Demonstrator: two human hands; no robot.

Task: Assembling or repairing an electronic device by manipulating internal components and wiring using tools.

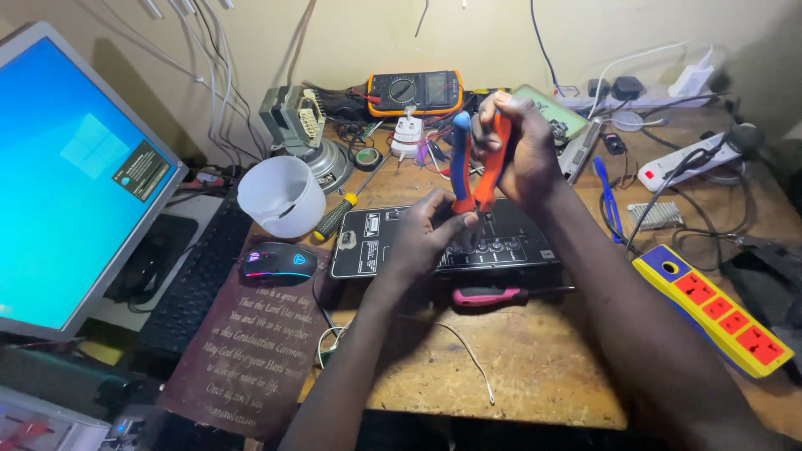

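My right hand (522, 154) grips the orange and blue handles of a pair of pliers (474, 163), held upright with the jaws pointing down. The jaws meet a black electronics panel (376, 242) with knobs and sockets lying flat on the wooden bench. My left hand (426, 238) rests on that panel, fingers pinched right at the plier jaws; what they pinch is hidden. A pink-handled screwdriver (489, 295) lies just in front of the panel.
A lit monitor (67, 184), keyboard (196, 276) and mouse (278, 260) stand left. A white cup (280, 196), a yellow-black screwdriver (336, 219) and an orange multimeter (415, 92) sit behind. A yellow power strip (714, 309), a white one (681, 163) and cables crowd the right.
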